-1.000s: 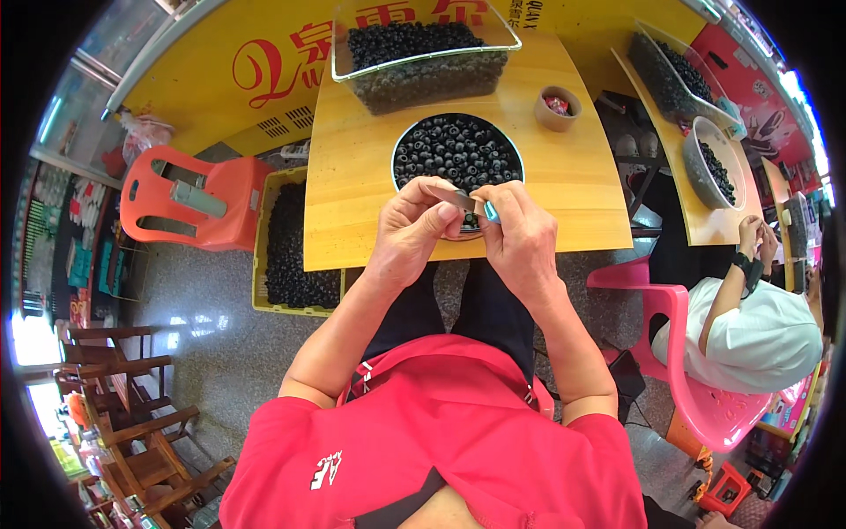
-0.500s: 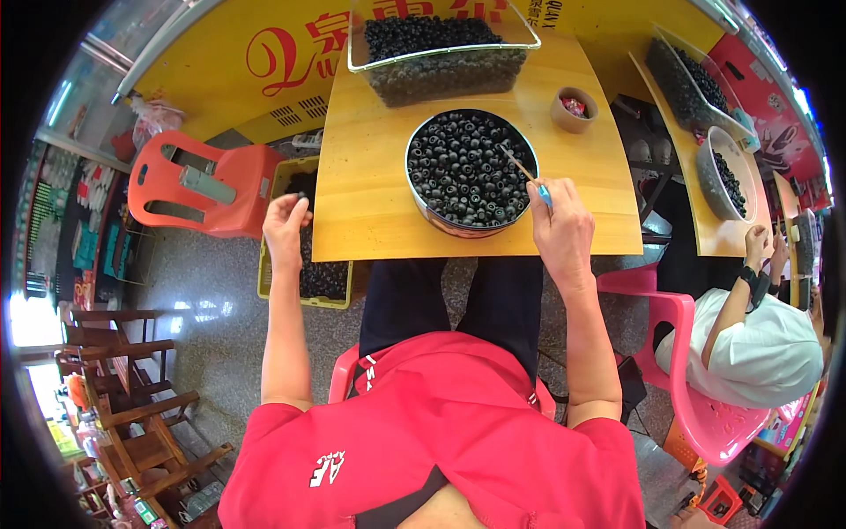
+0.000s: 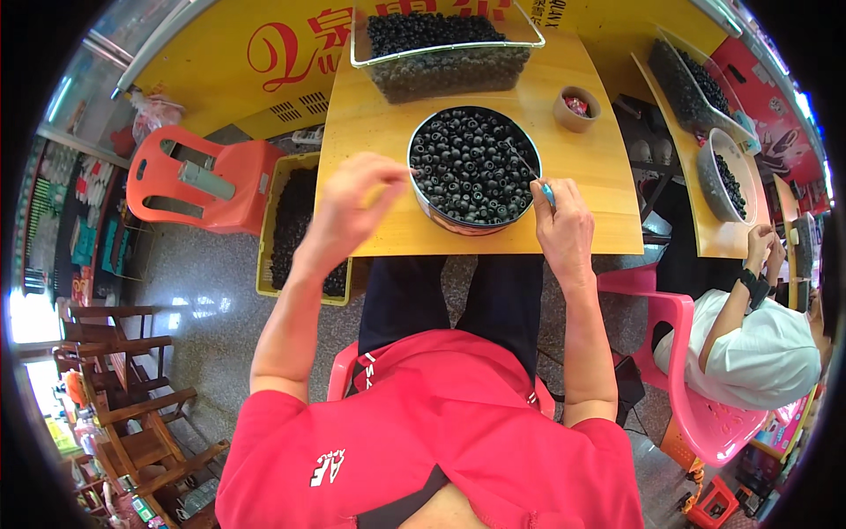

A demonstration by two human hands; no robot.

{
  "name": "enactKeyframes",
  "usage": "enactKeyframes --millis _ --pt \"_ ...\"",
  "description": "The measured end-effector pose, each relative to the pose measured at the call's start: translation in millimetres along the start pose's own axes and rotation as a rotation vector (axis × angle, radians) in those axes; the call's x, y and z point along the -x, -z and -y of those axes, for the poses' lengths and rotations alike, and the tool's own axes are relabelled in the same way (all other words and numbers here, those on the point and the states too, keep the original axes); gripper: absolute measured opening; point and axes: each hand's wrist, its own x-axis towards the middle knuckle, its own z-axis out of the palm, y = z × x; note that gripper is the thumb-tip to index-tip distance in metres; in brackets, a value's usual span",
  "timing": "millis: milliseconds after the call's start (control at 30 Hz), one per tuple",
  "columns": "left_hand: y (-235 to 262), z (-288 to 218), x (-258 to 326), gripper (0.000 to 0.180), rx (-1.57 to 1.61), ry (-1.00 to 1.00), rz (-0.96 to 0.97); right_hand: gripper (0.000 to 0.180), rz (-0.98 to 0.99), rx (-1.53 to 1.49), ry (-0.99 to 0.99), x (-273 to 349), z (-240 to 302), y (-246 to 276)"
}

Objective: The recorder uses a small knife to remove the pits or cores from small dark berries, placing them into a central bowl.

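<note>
Our right hand grips a thin blue-handled tool at the round pale-rimmed tub of black balls near the front edge of the wooden counter, our left hand looks loose and empty, and lots seem left, but we can't tell which are done.

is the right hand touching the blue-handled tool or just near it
Touching. The head view shows the right hand with its fingers closed on the blue-handled tool, no gap between them.
</note>
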Motion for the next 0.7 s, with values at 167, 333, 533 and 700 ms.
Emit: enactKeyframes --millis 167,333,533,700 --pt "-44 -8 -34 0.010 -0.256 -0.205 0.349 0.017 -0.023 -0.022 0.020 -1 9 7" --pt "-52 2 -51 0.009 -0.370 -0.089 0.659 0.017 -0.024 -0.078 0.003 3 12 13" --pt "-46 -3 -52 0.014 0.527 0.277 0.398 0.020 0.068 -0.561 -0.161 9 24 2" --pt "-53 -14 -34 0.026 1.048 0.397 0.169 0.017 0.171 -0.984 -0.335 6 51 -2"
